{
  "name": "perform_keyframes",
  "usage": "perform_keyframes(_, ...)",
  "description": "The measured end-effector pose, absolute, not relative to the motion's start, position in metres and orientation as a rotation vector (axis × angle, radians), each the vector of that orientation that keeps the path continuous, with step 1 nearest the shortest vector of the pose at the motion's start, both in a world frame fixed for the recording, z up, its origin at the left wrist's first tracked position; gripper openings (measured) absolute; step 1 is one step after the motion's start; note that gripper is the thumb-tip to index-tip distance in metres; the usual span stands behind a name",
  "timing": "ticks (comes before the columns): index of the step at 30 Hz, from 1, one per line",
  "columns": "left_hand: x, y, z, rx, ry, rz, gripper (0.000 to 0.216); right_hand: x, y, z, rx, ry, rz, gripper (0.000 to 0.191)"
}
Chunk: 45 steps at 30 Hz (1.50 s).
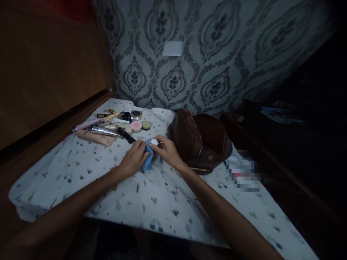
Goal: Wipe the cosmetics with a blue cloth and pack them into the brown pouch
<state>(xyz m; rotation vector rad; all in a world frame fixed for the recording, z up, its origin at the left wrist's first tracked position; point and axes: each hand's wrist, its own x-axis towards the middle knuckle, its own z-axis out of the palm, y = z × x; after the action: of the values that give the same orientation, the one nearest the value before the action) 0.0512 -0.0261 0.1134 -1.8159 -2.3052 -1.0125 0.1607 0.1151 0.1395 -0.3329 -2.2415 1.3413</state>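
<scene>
Just above the patterned sheet, my left hand [132, 157] is closed on a blue cloth [148, 164], which hangs down between my hands. Pinched in my right hand [168, 151] is a small white round object [154, 141] resembling a jar or lid, pressed against the cloth's upper part. Its exact kind is too small to make out. A black tube [126, 135] lies just left of my left hand. Close to my right hand stands an open brown leather bag [185, 139].
Several cosmetics lie at the back left: a beige tube [95, 137], a silver tube [106, 131], a pink compact [136, 126] and a green-lidded jar [146, 125]. A wooden panel [54, 65] borders the left, patterned wallpaper [173, 81] the back. A blurred-out item [242, 175] lies right of the bag.
</scene>
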Motion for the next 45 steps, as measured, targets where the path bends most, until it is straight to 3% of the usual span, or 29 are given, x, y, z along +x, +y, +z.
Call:
perform_keyframes(11,0.044,-0.034,0.119,-2.057,-2.238,-1.167,0.017,0.17,0.108,0.148,-0.657,-1.718,1.805,0.044)
perform_keyframes(25,0.07,-0.026,0.146,-1.682,-2.17,-1.946,0.04,0.218,0.103,0.181,-0.483,-1.761,1.916,0.039)
perform_keyframes(36,0.107,0.012,0.158,-1.201,-2.02,-2.681,0.054,0.244,0.08,0.184,-0.511,-1.567,1.623,0.036)
perform_keyframes(45,0.148,0.017,0.149,-1.434,-2.108,-2.723,0.04,0.261,0.071,0.168,-0.556,-1.484,1.258,0.025)
